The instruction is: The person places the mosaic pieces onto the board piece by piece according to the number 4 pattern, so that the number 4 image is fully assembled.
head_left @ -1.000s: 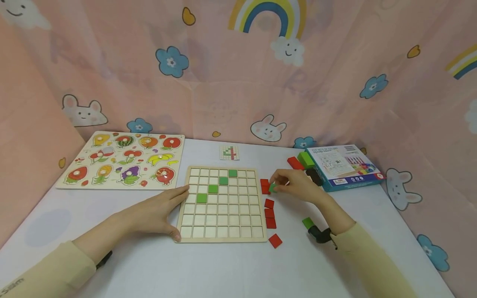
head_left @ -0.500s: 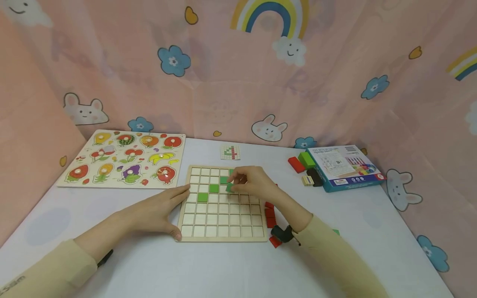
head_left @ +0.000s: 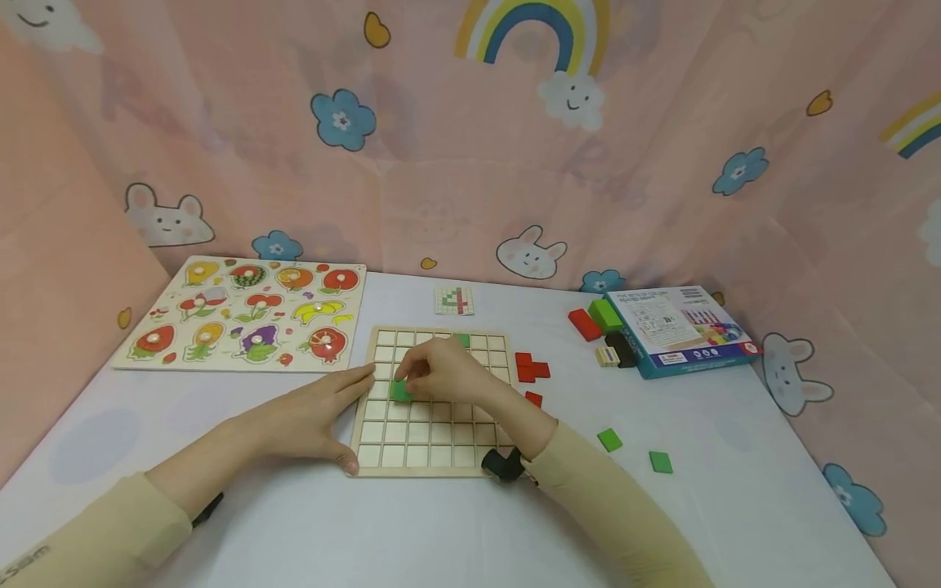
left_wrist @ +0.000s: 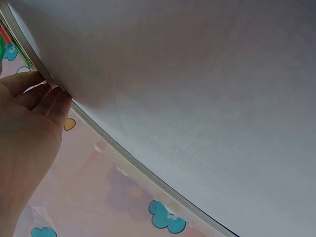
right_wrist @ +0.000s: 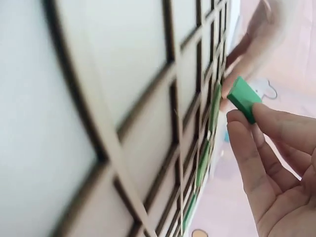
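My right hand (head_left: pixel 444 371) pinches a green square tile (right_wrist: pixel 241 95) between thumb and finger. It hovers above the left part of the wooden grid board (head_left: pixel 367 461), over or beside a tile in the grid; the head view does not show which exactly. Several green tiles (right_wrist: pixel 202 163) lie in the grid in the right wrist view, and one green tile (head_left: pixel 461 340) shows near the board's far edge. My left hand (head_left: pixel 305 420) rests against the board's left side, fingers extended and thumb at the near corner. The left wrist view shows its fingertips (left_wrist: pixel 59 101) touching that edge.
Red tiles (head_left: pixel 525 367) lie right of the board, some behind my right arm. Two green tiles (head_left: pixel 609 439) lie farther right. A small pattern card (head_left: pixel 454 300) sits behind the board, a fruit puzzle (head_left: pixel 243 314) at left. Blocks (head_left: pixel 585 325) and a box (head_left: pixel 680 331) stand back right.
My right hand has carried the green tile leftward from beside the red tiles to over the board's left part. Two green tiles on the table's right are uncovered. My left hand stays put.
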Tool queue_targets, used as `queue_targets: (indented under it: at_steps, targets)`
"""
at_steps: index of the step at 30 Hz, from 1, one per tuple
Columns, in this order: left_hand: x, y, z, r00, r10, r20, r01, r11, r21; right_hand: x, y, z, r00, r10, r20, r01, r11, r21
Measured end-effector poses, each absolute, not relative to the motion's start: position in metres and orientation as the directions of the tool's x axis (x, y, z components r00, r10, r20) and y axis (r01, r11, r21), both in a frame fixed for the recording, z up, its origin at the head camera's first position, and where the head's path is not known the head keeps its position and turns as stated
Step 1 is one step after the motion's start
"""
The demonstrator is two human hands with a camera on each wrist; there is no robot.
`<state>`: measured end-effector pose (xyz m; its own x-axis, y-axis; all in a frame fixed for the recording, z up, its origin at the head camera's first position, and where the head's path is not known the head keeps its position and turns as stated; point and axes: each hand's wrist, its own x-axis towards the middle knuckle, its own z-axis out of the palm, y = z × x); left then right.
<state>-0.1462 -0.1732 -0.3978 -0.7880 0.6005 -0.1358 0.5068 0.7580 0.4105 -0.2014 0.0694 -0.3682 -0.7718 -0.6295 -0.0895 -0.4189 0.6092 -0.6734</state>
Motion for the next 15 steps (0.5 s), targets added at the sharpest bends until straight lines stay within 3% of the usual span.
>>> queue_targets:
  at_steps: [15]
  targets:
    - [-0.1479,-0.1732,-0.3998,-0.786,0.605,-0.128,0.515,0.754,0.407,-0.193,0.0591,-0.3744,-0.749,-0.649,-0.135,-0.448,0.647,-0.617]
